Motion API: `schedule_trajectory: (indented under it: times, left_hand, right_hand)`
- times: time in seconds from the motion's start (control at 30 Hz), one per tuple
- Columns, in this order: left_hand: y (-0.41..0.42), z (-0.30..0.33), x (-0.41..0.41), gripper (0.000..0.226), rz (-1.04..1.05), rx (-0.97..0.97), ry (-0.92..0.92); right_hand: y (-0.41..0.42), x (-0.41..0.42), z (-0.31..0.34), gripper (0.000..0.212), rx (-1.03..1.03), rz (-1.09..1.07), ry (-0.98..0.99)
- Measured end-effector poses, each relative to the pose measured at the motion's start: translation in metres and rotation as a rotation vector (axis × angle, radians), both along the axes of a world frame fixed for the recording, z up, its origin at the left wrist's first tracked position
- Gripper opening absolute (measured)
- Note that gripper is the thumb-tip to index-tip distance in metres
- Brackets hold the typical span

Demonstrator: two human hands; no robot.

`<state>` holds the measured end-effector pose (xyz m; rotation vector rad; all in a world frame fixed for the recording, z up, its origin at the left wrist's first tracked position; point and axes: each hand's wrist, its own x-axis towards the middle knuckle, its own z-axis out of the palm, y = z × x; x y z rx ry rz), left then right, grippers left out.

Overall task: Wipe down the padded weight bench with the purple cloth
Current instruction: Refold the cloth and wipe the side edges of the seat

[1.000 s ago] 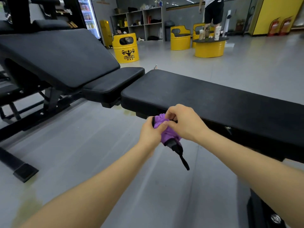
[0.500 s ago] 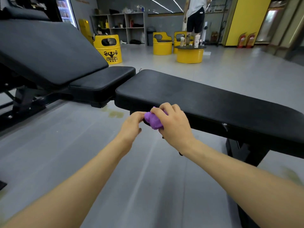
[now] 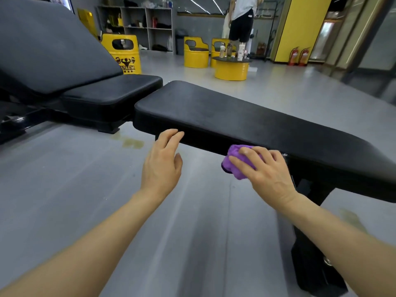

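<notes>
Pressing the bunched purple cloth (image 3: 234, 166) against the long padded bench's (image 3: 235, 116) near side edge, the right hand (image 3: 265, 174) grips it; the left hand (image 3: 160, 166) hovers open beside the edge, the bench running lower right to upper left.

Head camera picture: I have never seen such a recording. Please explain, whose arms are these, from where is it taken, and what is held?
The camera sits on a person's head and looks forward and down, so both arms are that person's own. The right hand presses a bunched purple cloth against the near side edge of a flat black padded bench. The left hand is open and holds nothing; its fingers reach the same edge. Nothing lies on the bench top. Behind stand yellow barrel seats.
</notes>
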<state>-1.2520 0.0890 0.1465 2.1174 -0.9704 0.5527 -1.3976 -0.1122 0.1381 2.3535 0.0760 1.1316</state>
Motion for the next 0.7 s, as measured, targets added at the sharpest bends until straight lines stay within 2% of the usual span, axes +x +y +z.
schedule_trajectory:
  times: [0.17,0.23,0.33,0.47,0.53,0.57,0.67,0.7]
  left_hand:
    - [-0.001,0.002,-0.001,0.049,0.017,-0.002,-0.012]
    - [-0.001,0.002,0.0,0.049,0.022,0.013,-0.038]
    - [-0.003,0.003,0.0,0.048,0.049,0.016,-0.068]
    - [-0.014,0.003,-0.009,0.045,0.034,0.024,-0.125]
    - [-0.021,0.0,-0.015,0.046,0.007,0.065,-0.186]
    - [-0.025,-0.002,-0.018,0.048,-0.002,0.085,-0.202]
    - [-0.031,-0.005,-0.022,0.051,-0.001,0.096,-0.197]
    - [-0.031,-0.005,-0.023,0.051,0.006,0.093,-0.193]
  right_hand:
    - [0.039,0.036,0.023,0.055,0.086,0.039,-0.1]
    - [0.055,0.055,0.031,0.058,0.071,0.032,-0.083]
    - [0.045,0.051,0.032,0.051,0.056,0.031,-0.045]
    - [-0.006,-0.001,0.01,0.039,0.065,0.016,-0.045]
    - [-0.022,-0.022,0.002,0.052,0.082,-0.055,-0.006]
    - [-0.022,-0.023,0.002,0.053,0.097,-0.074,-0.01]
    - [0.008,0.006,0.014,0.029,0.149,-0.022,-0.075]
    - [0.021,0.019,0.02,0.033,0.161,0.005,-0.098]
